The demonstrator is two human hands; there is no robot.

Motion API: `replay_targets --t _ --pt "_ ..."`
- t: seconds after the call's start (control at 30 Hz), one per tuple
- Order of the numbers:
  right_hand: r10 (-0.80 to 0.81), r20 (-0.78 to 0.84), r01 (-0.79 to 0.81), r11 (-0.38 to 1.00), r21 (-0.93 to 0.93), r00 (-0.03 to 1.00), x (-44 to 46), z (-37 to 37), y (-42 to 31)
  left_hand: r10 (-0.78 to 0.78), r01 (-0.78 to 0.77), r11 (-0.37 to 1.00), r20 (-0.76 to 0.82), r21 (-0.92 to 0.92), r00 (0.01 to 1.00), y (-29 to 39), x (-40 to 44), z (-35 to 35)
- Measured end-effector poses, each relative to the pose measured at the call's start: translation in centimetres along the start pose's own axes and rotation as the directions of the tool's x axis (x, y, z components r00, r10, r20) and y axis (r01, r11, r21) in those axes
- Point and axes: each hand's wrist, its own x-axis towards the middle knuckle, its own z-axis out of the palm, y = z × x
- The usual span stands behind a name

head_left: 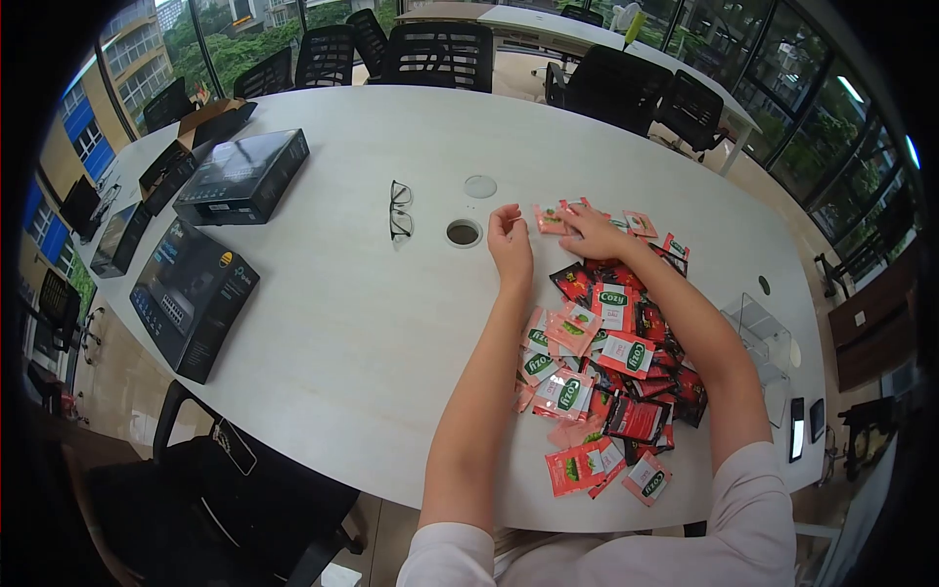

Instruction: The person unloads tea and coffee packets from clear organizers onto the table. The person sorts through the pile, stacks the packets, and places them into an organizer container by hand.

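My left hand (510, 240) rests at the near side of a round table hole, its fingers curled in. Whatever it may hold is hidden. Just right of it, my right hand (590, 233) reaches across the far end of a heap of tea sachets, fingers spread and touching them. A pink sachet (549, 220) lies by its fingertips. Closer to me, the heap mixes white-and-pink Cozy sachets (613, 305), dark red ones (638, 418) and a pink-red one (577, 468). My right forearm covers part of the pile's right side.
Eyeglasses (400, 210), a cable hole (463, 233) and its round cover (480, 186) are left of my hands. Dark boxes (191, 298) stand at the table's left. A clear acrylic holder (758, 338) and a phone (797, 428) are at the right. Black chairs (437, 56) line the far edge.
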Motion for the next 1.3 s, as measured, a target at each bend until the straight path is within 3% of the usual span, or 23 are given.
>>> replay_targets --t 0.07,0.1,0.2,0.23,0.33,0.37,0.4,0.47,0.57,0.67,0.7,0.77,0.8,0.97,1.07,1.1,1.23,1.3 --pt "-0.164 0.059 0.158 0.983 0.091 0.985 -2.8 -1.6 -2.5 0.195 -0.197 0.935 0.037 0.296 0.98 1.1 -0.6 0.0" --pt "-0.227 0.006 0.225 0.968 0.112 0.974 -4.8 -2.3 -4.2 0.225 -0.227 0.916 0.044 0.332 0.973 0.4 0.0 -0.4" --pt "-0.315 0.184 0.265 0.931 0.253 0.931 -9.2 -5.6 -7.7 0.224 -0.252 0.888 0.116 0.385 0.968 -0.2 0.9 -1.4" --pt "-0.278 0.251 0.167 0.907 0.388 0.927 -10.5 -6.9 -8.9 0.147 -0.193 0.919 0.156 0.344 0.977 0.4 0.6 -1.5" --pt "-0.215 0.242 0.076 0.874 0.479 0.946 -13.5 -9.5 -9.2 0.194 -0.354 0.815 0.36 0.458 0.913 -0.4 0.9 -1.9" --pt "-0.156 0.195 0.028 0.845 0.534 0.968 -14.0 -10.2 -9.0 0.204 -0.416 0.762 0.426 0.496 0.882 -1.0 1.0 -2.1" --pt "-0.135 0.028 0.098 0.832 0.546 0.99 -14.0 -9.7 -7.5 0.204 -0.446 0.715 0.45 0.538 0.869 -0.8 0.7 -1.9" --pt "-0.01 -0.153 0.077 0.897 0.436 0.988 -13.9 -10.3 -5.1 0.2 -0.507 0.609 0.501 0.609 0.842 -0.3 -0.5 -1.7" --pt "0.324 -0.274 -0.119 0.814 0.569 0.905 -13.6 -10.0 -1.4 0.139 -0.53 0.554 0.557 0.641 0.819 -0.1 -0.7 -1.5" --pt "0.435 -0.359 -0.348 0.894 0.283 0.826 -12.9 -7.5 3.5 0.082 -0.604 0.427 0.636 0.673 0.767 0.0 -1.3 -1.1" --pt "0.494 -0.317 -0.468 0.869 0.16 0.809 -12.7 -6.6 4.5 0.064 -0.641 0.354 0.666 0.681 0.743 0.2 -1.8 -1.0" --pt "0.471 -0.337 -0.502 0.865 -0.005 0.815 -12.9 -5.0 4.8 0.014 -0.699 0.22 0.714 0.681 0.7 0.7 -2.5 -0.9" --pt "0.455 -0.343 -0.51 0.856 -0.087 0.822 -12.5 -4.2 5.1 0.005 -0.704 0.218 0.721 0.676 0.693 1.0 -2.7 -0.8" --pt "0.351 -0.257 -0.315 0.933 0.172 0.9 -9.2 0.3 8.3 -0.004 -0.695 0.24 0.717 0.678 0.698 1.2 -2.8 -0.8" --pt "0.224 -0.13 -0.111 0.81 0.575 0.966 -9.8 -0.7 6.2 0.0 -0.654 0.291 0.683 0.698 0.73 1.6 -2.7 -0.6" --pt "0.148 -0.165 -0.024 0.813 0.582 0.975 -9.9 0.1 6.7 -0.001 -0.638 0.309 0.671 0.706 0.742 1.7 -2.6 -0.5" --pt "0.221 0.054 -0.175 0.573 0.801 0.974 -13.2 -3.2 3.1 0.021 -0.638 0.323 0.669 0.699 0.743 1.4 -2.4 -0.5" --pt "0.212 0.006 -0.123 0.544 0.83 0.977 -15.0 -4.1 1.7 0.026 -0.63 0.359 0.668 0.688 0.744 1.3 -2.3 -0.3"
